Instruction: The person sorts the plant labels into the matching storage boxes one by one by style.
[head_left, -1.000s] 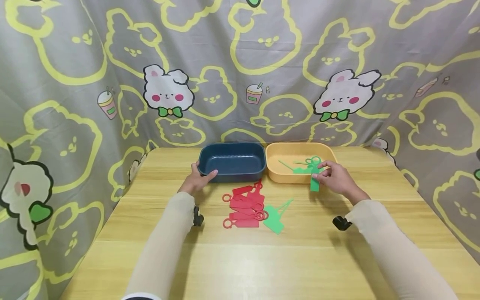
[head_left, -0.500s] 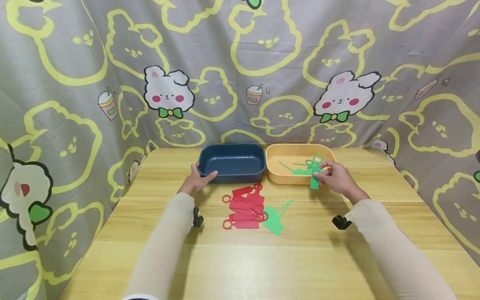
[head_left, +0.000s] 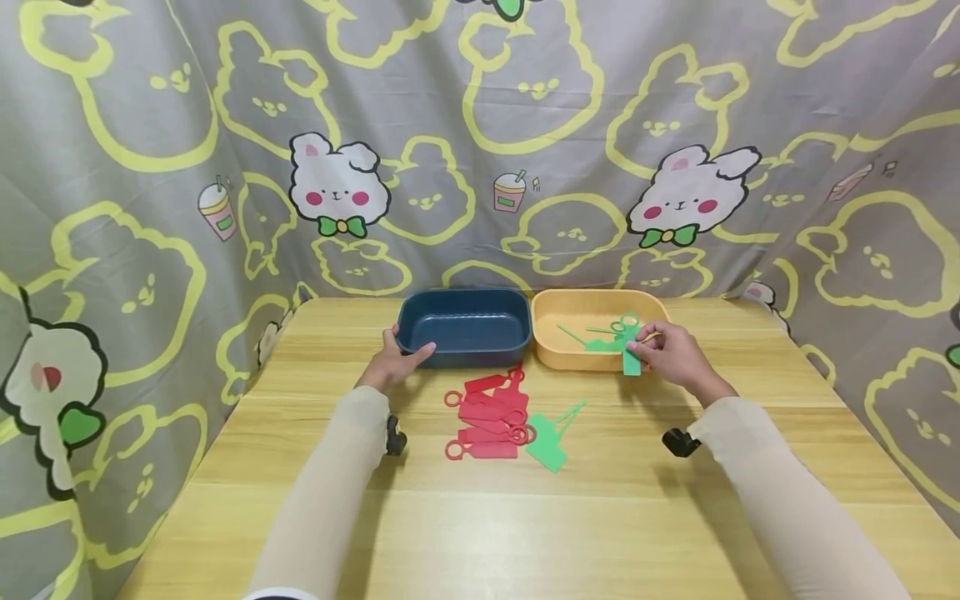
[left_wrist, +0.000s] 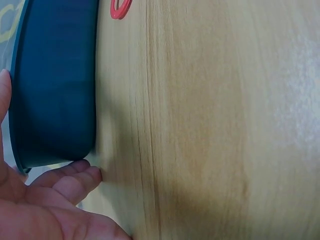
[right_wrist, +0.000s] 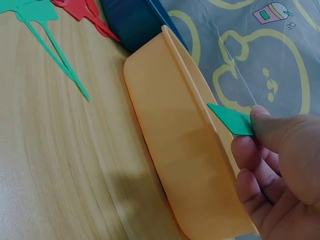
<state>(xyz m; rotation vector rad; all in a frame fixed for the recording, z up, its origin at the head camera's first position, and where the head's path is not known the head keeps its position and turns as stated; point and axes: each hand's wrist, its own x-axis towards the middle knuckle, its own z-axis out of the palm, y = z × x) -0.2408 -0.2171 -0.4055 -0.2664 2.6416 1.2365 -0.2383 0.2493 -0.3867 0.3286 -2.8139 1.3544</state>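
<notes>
Between thumb and fingers, my right hand (head_left: 670,352) pinches a flat green plastic tag (head_left: 632,357) over the front rim of the yellow bin (head_left: 577,360). The tag's square lower end hangs outside the rim. More green tags (head_left: 600,342) with thin straps and rings lie inside that bin, partly overlapped by the held one. My left hand (head_left: 390,362) holds the front left corner of the dark blue bin (head_left: 472,358), thumb over the rim and fingers against the end wall (left_wrist: 55,115). No tags show inside the blue bin.
In front of the bins, several red tags (head_left: 491,450) with rings lie in an overlapping pile on the wooden table (head_left: 480,533). Beside them lies a green tag (head_left: 547,446) with two thin straps. A patterned curtain (head_left: 450,250) hangs behind and at both sides.
The right hand shifts the green tag slightly, its lower end rising a little and its ring moving right, then back left. The left hand and the blue bin stay in place.
</notes>
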